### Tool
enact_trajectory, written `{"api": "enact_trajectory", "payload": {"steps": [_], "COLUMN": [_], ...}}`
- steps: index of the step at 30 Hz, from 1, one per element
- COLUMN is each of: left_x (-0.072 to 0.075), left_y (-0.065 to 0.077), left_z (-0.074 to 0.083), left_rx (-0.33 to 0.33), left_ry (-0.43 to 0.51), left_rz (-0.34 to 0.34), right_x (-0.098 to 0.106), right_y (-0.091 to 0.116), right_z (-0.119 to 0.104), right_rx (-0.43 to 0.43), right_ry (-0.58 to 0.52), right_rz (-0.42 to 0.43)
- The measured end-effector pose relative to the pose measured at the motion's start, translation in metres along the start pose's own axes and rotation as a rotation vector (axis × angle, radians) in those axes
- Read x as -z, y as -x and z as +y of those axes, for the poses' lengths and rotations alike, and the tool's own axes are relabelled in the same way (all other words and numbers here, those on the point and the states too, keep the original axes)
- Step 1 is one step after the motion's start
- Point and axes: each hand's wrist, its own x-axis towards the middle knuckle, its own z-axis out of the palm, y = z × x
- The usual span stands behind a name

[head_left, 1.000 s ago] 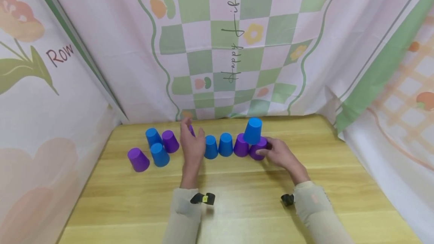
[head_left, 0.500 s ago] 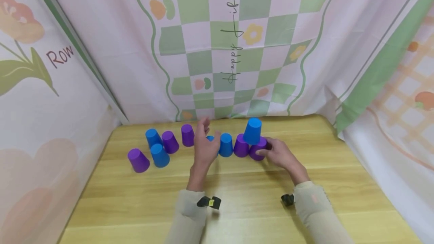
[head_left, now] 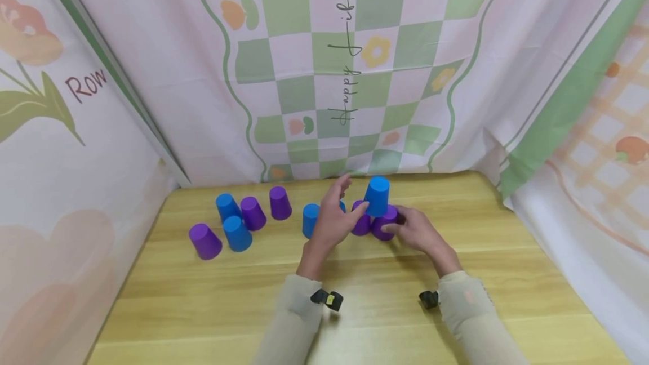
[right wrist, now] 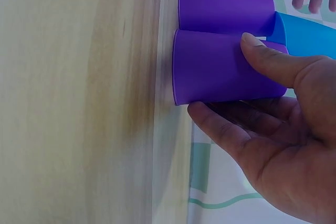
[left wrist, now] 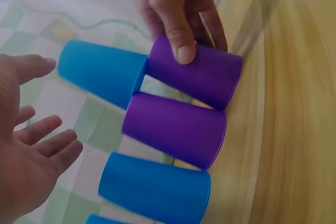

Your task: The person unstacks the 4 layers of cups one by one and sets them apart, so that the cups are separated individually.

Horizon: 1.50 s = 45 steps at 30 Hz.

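An upside-down blue cup [head_left: 378,197] stands on top of two upside-down purple cups that sit side by side, bridging them. My right hand [head_left: 419,232] holds the right-hand purple cup [right wrist: 220,69], thumb on its near wall and fingers on its far right side. Beside it is the other purple cup [left wrist: 173,129]. My left hand [head_left: 332,221] is raised just left of the top blue cup, fingers and thumb spread around a gap, gripping nothing. In the left wrist view a blue cup [left wrist: 157,187] continues the row; the left hand covers most of it in the head view.
Another blue cup [head_left: 310,219] stands left of the left hand. Farther left are a purple cup [head_left: 280,203], a cluster of blue and purple cups [head_left: 238,234], and a separate purple cup [head_left: 205,241]. A patterned curtain [head_left: 289,61] hangs behind the wooden table [head_left: 375,320].
My left hand has moved right along the row, from beside the back purple cup to close by the top blue cup. My right hand keeps its hold on the purple cup.
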Motion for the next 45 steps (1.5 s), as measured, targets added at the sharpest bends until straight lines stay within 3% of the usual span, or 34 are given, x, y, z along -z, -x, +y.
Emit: {"api": "enact_trajectory", "payload": {"steps": [6, 14, 45], "left_x": [-0.021, -0.040, -0.044], "left_y": [-0.010, -0.015, -0.015], "left_z": [0.004, 0.005, 0.010], "left_rx": [0.022, 0.095, 0.170], "left_ry": [-0.101, -0.104, -0.120], "left_rz": [-0.059, -0.023, -0.042], "right_x": [0.000, -0.002, 0.001], "right_y": [0.000, 0.001, 0.001], "right_z": [0.000, -0.002, -0.003], "right_rx": [0.014, 0.043, 0.016], "right_ry": [-0.003, -0.009, -0.022], "right_rz": [0.002, 0.014, 0.001]}}
